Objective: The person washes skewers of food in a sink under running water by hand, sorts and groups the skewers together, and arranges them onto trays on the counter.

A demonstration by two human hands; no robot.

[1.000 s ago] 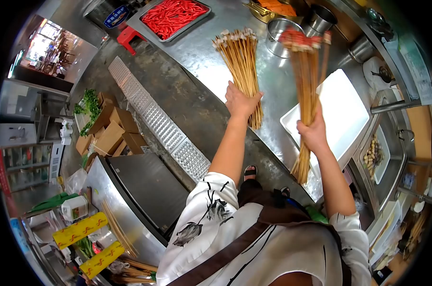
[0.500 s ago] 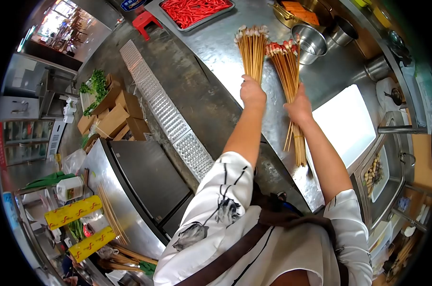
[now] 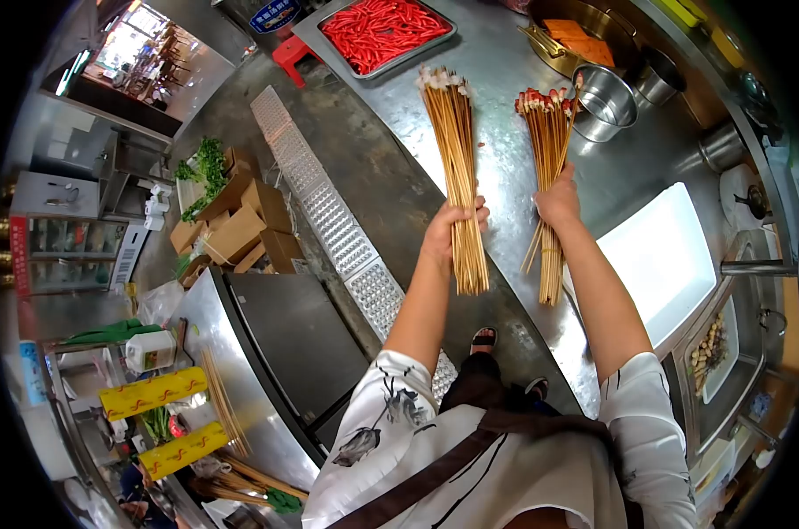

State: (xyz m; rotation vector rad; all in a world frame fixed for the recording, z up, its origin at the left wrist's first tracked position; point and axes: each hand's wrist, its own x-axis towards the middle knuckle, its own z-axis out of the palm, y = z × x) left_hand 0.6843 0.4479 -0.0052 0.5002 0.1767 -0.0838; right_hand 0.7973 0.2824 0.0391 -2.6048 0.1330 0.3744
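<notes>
A thick bundle of bamboo skewers with whitish food pieces at the tips (image 3: 452, 141) is held near its lower end by my left hand (image 3: 452, 225), fingers wrapped round the sticks. My right hand (image 3: 559, 198) grips a second bundle of skewers with red and white pieces at the tips (image 3: 547, 132), around its middle. Both bundles point away from me, tips at the far end. The left bundle is over the counter's edge; the right one is over the steel counter (image 3: 496, 189). I cannot make out what the food pieces are.
A tray of red chillies (image 3: 384, 35) stands at the far end. Right of the bundles are a steel pot (image 3: 605, 104), a brass-coloured pan (image 3: 551, 58) with orange slabs and a white tray (image 3: 659, 260). A sink (image 3: 725, 388) lies at right, cardboard boxes (image 3: 249, 216) at left.
My left hand and its bundle have come nearer to me, and the gap between the two bundles has widened. The view has shifted, and a sandalled foot now shows below.
</notes>
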